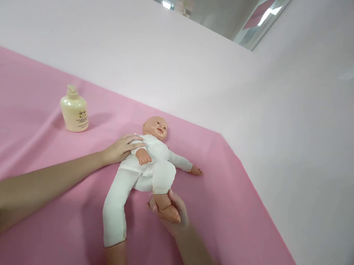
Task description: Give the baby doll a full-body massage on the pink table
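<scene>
A baby doll [148, 163] in a white suit lies on its back on a pink sheet [29, 165], head toward the wall. My left hand [121, 149] rests flat on the doll's shoulder and chest, fingers spread. My right hand [174, 214] is cupped under the doll's bare foot and lower leg [167, 206], lifting that leg with the knee bent. The doll's other leg [115, 215] lies straight toward me.
A pale yellow pump bottle [74, 112] stands upright on the sheet, left of the doll's head. White walls enclose the sheet at the back and right, meeting in a corner past the doll's outstretched arm [188, 166].
</scene>
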Tool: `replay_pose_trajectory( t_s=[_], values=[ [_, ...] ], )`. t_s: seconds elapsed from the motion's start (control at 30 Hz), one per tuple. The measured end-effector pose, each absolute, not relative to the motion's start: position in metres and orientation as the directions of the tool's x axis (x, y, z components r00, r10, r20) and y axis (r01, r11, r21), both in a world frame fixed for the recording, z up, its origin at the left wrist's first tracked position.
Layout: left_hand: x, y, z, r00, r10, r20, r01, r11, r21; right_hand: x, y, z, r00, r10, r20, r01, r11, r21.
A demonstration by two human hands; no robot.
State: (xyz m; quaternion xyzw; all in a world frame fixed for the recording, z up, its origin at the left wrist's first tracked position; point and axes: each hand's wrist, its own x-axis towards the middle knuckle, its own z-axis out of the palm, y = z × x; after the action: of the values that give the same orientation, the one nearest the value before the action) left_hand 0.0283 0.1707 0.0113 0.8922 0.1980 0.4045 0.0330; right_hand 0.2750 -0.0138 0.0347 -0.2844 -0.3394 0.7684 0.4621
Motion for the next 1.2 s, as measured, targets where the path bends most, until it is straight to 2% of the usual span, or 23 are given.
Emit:
replay_pose_trajectory(
  t_s=[0.27,0.53,0.8,1.07,1.2],
  values=[
    [0.029,0.169,0.013,0.593,0.377,0.712,0.334,-0.919,0.209,0.277,-0.014,0.035,-0.457,0.885,-0.086,-0.520,-0.344,-0.782],
    [0.029,0.168,0.016,0.604,0.404,0.687,0.361,-0.907,0.217,0.282,-0.014,0.025,-0.632,0.757,0.168,-0.554,-0.290,-0.780],
    [0.028,0.172,0.011,0.589,0.449,0.672,0.353,-0.891,0.285,0.281,-0.014,0.027,-0.688,0.717,0.111,-0.489,-0.345,-0.801],
    [0.029,0.171,0.012,0.583,0.459,0.670,0.349,-0.886,0.304,0.281,-0.016,0.024,-0.729,0.657,0.194,-0.526,-0.356,-0.772],
    [0.029,0.170,0.014,0.562,0.491,0.666,0.361,-0.870,0.337,0.283,-0.016,0.021,-0.774,0.608,0.177,-0.491,-0.400,-0.774]
  ],
)
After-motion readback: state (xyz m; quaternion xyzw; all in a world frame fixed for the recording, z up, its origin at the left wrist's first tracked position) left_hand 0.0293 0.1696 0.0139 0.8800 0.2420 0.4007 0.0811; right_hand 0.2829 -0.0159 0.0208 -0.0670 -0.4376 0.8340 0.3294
